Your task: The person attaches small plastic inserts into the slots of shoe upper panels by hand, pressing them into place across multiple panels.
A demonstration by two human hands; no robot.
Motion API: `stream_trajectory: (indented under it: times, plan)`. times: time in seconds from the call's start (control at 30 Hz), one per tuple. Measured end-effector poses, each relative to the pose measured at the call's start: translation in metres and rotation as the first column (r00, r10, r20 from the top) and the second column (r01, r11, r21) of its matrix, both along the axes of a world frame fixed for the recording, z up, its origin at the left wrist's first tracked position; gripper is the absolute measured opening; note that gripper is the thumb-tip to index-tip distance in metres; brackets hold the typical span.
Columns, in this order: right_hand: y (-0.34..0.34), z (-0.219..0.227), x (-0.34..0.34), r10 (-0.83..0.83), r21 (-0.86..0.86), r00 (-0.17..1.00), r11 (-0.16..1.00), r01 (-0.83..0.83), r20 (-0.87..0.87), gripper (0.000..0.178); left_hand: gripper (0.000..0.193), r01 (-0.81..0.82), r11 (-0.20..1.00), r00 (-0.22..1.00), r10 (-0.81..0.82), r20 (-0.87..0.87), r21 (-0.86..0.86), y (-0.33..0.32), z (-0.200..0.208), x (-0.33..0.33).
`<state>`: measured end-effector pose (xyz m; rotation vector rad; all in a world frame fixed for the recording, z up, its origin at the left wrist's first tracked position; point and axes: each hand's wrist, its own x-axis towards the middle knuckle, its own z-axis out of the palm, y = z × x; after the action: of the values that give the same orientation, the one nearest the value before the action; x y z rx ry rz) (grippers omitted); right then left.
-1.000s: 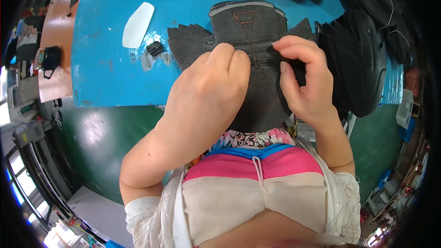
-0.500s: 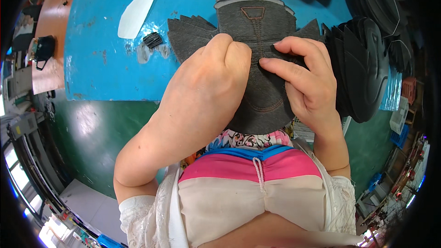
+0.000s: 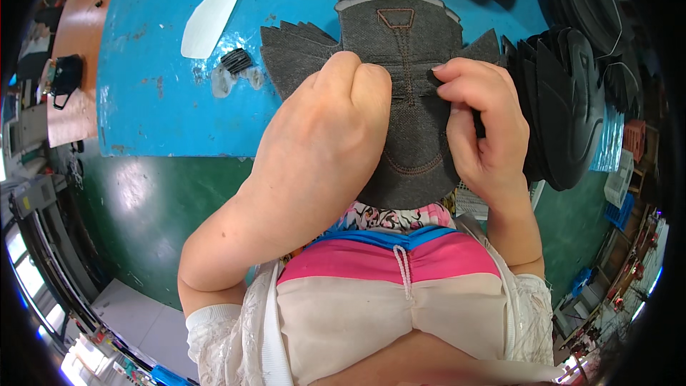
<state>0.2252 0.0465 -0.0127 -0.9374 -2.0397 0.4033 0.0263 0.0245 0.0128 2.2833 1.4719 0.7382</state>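
While the left hand [image 3: 332, 118], its grip hidden, covers part of the dark fabric piece [image 3: 418, 125] at the blue surface [image 3: 171, 118], the right hand [image 3: 489, 118] curls loosely, thumb apart. Probably light and pliable, the piece should pinch best along its side edges.

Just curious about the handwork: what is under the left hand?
Showing from under the left hand: a dark grey stitched piece rightward, fanned dark layers to the upper left. The fingertips and anything they may hold are covered.
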Motion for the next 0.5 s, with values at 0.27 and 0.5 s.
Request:
stream_trajectory:
  times: [0.27,0.5]
  plan:
    - [-0.003,0.007,0.001,0.030,0.036,0.971,0.999,-0.039,0.236,0.038,0.013,-0.006,1.000,1.000,0.006,-0.009,-0.005,-0.002,0.000,0.004]
    - [-0.010,0.011,-0.008,-0.041,-0.002,0.958,0.999,0.043,0.284,0.036,0.020,0.050,0.984,0.996,-0.036,-0.085,0.172,-0.012,-0.006,0.001]
